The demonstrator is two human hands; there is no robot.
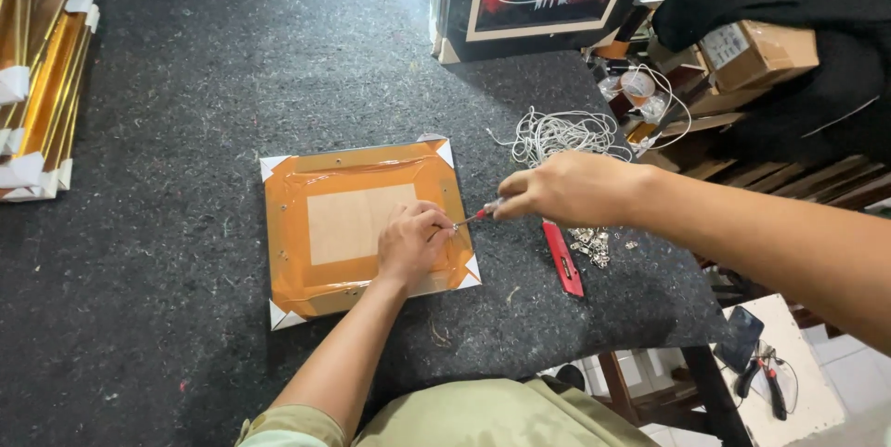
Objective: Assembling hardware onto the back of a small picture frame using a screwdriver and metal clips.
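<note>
Frame [367, 229] lies face-down mid bench [167, 131], back sealed w/ orange tape; left hand [413, 243] curled, pinning sthg small at its right edge; right hand [557, 189] closed on screwdriver [478, 215], tip there; looks like fixing a hanger; next needs steady pressure, tip kept seated.

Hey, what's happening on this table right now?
A person is working on the back of a small picture frame taped in orange, lying on a grey felt table. The left hand presses on the frame's right edge while the right hand points a screwdriver at it. A red utility knife lies alongside.
</note>
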